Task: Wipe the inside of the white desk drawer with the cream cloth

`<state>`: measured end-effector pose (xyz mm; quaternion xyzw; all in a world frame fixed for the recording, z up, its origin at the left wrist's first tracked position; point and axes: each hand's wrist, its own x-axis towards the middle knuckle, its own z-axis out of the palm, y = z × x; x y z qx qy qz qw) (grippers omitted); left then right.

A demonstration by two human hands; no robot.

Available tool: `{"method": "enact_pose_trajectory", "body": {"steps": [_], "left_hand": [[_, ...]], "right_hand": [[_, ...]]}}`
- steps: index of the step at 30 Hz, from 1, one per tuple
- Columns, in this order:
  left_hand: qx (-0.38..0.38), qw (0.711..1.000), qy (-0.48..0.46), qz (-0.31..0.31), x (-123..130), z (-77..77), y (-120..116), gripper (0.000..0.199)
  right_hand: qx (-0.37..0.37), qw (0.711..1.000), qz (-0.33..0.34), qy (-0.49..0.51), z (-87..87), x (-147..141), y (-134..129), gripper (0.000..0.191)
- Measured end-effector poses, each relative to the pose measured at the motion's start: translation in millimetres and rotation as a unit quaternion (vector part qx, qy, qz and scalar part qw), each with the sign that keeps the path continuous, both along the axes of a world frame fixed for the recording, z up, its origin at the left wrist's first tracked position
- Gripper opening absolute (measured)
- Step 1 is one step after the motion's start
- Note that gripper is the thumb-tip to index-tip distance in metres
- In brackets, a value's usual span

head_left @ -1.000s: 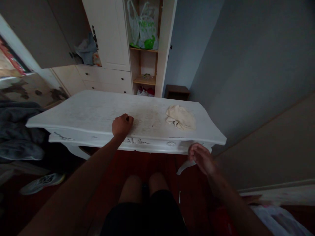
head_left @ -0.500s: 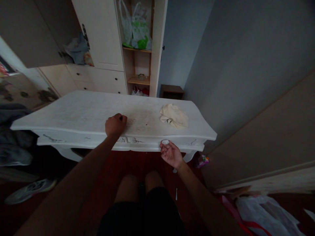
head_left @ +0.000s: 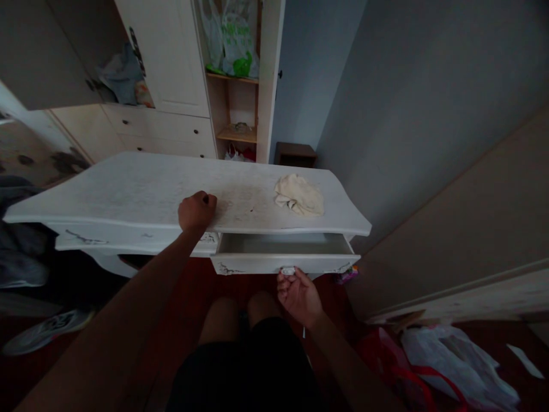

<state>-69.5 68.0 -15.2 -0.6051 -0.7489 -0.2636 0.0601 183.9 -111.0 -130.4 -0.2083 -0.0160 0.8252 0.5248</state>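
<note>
My right hand (head_left: 299, 294) pinches the white knob (head_left: 287, 270) on the front of a drawer (head_left: 253, 264). That drawer stands partly pulled out of the white table (head_left: 141, 186), and the part of its inside that shows is bare. On the tabletop near the front edge rests my left hand (head_left: 198, 210), closed into a fist, left of the drawer, with nothing visible in it. A crumpled cream cloth (head_left: 299, 195) lies on the right part of the tabletop. Dark smudges mark the surface between fist and cloth.
Behind the table stands a white wardrobe (head_left: 171, 57) with shelves holding plastic bags (head_left: 238, 43). A small brown stand (head_left: 295, 153) is behind the table. Bags (head_left: 454, 360) lie on the floor at lower right, and a shoe (head_left: 45, 332) at lower left.
The right drawer, shut before, has come out toward me with my right hand on its knob. My left fist stays on the tabletop. The view has shifted slightly.
</note>
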Motion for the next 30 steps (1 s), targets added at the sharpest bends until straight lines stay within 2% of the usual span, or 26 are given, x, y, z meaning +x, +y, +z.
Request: {"method": "enact_pose_trajectory", "body": {"steps": [7,14,17,21,24,30], "left_hand": [[-0.008,1.000,0.014,0.004,-0.3,-1.1,1.2,0.041],[-0.022,0.999,0.029,0.006,2.3,2.8,0.8,0.040],[-0.026,0.999,0.031,0.011,3.1,3.3,0.2,0.039],[-0.026,0.999,0.038,0.013,3.0,2.9,0.2,0.040],[-0.031,0.999,0.041,0.016,2.5,2.4,0.8,0.041],[-0.027,0.999,0.040,0.015,1.7,0.6,2.1,0.041]], "right_hand": [[-0.042,0.998,-0.018,-0.036,2.4,-10.9,-67.0,0.027],[-0.064,0.997,-0.022,-0.037,-0.5,-15.0,-112.6,0.031],[-0.064,0.997,-0.015,-0.035,-12.6,-16.4,-128.9,0.033],[-0.071,0.996,0.008,-0.045,-37.4,-19.8,-146.6,0.039],[-0.074,0.996,-0.004,-0.047,-52.5,-23.7,-153.2,0.034],[-0.068,0.995,-0.037,-0.055,-62.4,-28.1,-154.5,0.030]]}}
